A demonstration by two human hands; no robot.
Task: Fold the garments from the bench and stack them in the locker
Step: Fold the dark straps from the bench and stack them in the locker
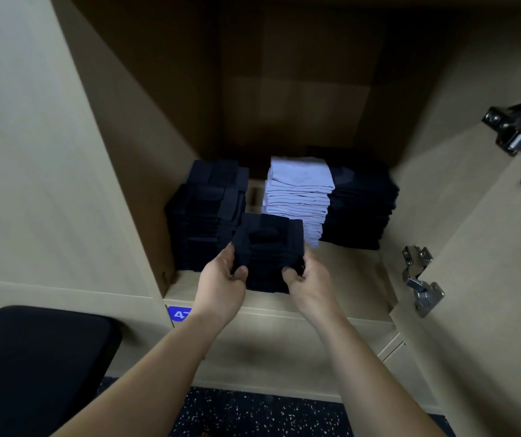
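Note:
A folded dark navy garment (268, 247) is held at the mouth of the open locker (341, 279), just above its floor. My left hand (221, 279) grips its left near edge and my right hand (308, 279) grips its right near edge, thumbs on top. Behind it stand three stacks of folded clothes: a dark navy stack (205, 216) on the left, a light blue stack (298, 193) in the middle and another dark stack (360, 209) on the right.
The locker door (489, 247) stands open on the right with two metal hinges (420, 279). A black padded bench (38, 367) sits at the lower left. A blue number label (178, 315) marks the locker below. Dark speckled floor lies underneath.

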